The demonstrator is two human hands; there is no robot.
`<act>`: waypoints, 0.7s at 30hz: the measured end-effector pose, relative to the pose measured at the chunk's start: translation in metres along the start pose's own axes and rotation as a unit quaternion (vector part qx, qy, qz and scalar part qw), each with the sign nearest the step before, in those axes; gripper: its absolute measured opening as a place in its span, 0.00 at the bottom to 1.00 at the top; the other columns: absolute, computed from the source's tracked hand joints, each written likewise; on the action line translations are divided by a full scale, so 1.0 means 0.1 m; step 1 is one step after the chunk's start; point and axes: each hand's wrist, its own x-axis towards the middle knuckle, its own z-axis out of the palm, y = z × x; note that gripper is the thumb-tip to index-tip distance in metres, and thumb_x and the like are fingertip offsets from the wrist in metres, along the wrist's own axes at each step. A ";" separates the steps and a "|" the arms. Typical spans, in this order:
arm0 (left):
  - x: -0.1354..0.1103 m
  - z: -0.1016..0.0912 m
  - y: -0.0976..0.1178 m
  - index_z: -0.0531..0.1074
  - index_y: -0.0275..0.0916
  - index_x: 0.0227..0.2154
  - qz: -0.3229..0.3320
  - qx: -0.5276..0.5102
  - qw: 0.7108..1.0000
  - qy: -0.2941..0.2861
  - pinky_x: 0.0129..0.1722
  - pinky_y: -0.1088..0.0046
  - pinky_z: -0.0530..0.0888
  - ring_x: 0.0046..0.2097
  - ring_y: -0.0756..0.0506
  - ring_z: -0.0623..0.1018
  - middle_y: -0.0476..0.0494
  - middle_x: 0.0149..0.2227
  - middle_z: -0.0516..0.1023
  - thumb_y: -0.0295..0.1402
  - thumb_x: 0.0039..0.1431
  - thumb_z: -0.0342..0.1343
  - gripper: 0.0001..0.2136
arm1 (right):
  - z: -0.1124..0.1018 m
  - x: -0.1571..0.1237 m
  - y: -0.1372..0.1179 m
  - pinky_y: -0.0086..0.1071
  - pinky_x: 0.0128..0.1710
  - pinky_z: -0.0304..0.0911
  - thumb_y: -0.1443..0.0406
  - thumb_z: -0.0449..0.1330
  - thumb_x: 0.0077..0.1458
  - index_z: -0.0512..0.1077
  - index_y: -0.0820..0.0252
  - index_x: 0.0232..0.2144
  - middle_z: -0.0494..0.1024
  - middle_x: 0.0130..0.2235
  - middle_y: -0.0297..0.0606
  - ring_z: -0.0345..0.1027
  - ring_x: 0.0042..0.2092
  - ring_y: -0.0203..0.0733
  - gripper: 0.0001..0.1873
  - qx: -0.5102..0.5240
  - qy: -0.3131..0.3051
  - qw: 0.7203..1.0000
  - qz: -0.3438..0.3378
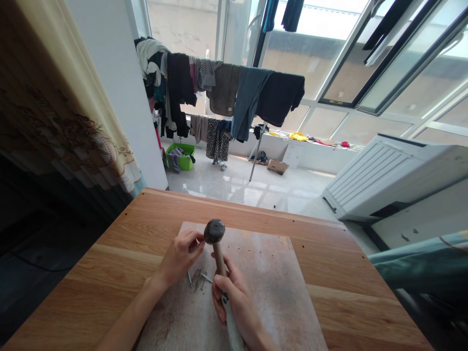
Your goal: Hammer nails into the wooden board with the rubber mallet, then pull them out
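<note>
My right hand [236, 290] is wrapped around the handle of a mallet [214, 231], held with its dark, rounded head up. The mallet's shaft is light brown, and its lower grip looks pale. Just left of the mallet head, my left hand [184, 253] is closed in a pinch above the board. Its fingertips lie partly behind the head, so what they hold, if anything, is hidden. Between my hands a small pile of nails [198, 279] lies on the worn, whitish board [281, 292]. Several small dark holes or nail points show in a row across the board's far part.
Under the board is a wood-grain tabletop [340, 273] with small dark holes along its edges. Beyond it stand a drying rack with laundry [252, 92], a green basin [185, 163] and a cardboard box [278, 166]. A white appliance [383, 175] is at right; a curtain [73, 97] hangs left.
</note>
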 end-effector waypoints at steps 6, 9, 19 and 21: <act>0.00 0.01 -0.02 0.75 0.41 0.34 0.008 0.004 1.000 0.003 0.36 0.73 0.71 0.33 0.48 0.75 0.48 0.32 0.77 0.35 0.66 0.52 0.08 | 0.02 -0.01 0.00 0.20 0.09 0.48 0.60 0.60 0.56 0.62 0.61 0.58 0.71 0.26 0.24 0.54 0.13 0.26 0.29 -0.006 -0.001 1.000 -0.001; 0.00 0.01 -0.02 0.75 0.40 0.34 0.003 0.004 1.000 0.000 0.36 0.73 0.71 0.33 0.48 0.75 0.47 0.33 0.78 0.35 0.66 0.52 0.08 | 0.03 0.00 -0.02 0.20 0.09 0.48 0.61 0.59 0.55 0.62 0.62 0.57 0.74 0.28 0.27 0.55 0.13 0.25 0.28 0.001 -0.008 1.000 -0.007; 0.00 0.01 -0.02 0.70 0.40 0.29 0.022 0.014 0.999 0.020 0.33 0.74 0.67 0.31 0.49 0.71 0.51 0.30 0.71 0.32 0.63 0.53 0.07 | 0.03 -0.02 -0.02 0.20 0.10 0.49 0.61 0.58 0.57 0.61 0.62 0.58 0.68 0.24 0.22 0.53 0.13 0.26 0.28 -0.011 -0.018 1.000 0.000; 0.01 0.02 -0.03 0.69 0.40 0.29 0.024 0.016 0.999 0.023 0.32 0.75 0.66 0.30 0.49 0.70 0.51 0.29 0.70 0.32 0.63 0.53 0.07 | 0.03 -0.03 -0.01 0.20 0.10 0.49 0.60 0.59 0.58 0.61 0.62 0.59 0.66 0.24 0.22 0.52 0.13 0.26 0.29 -0.010 -0.023 1.000 0.001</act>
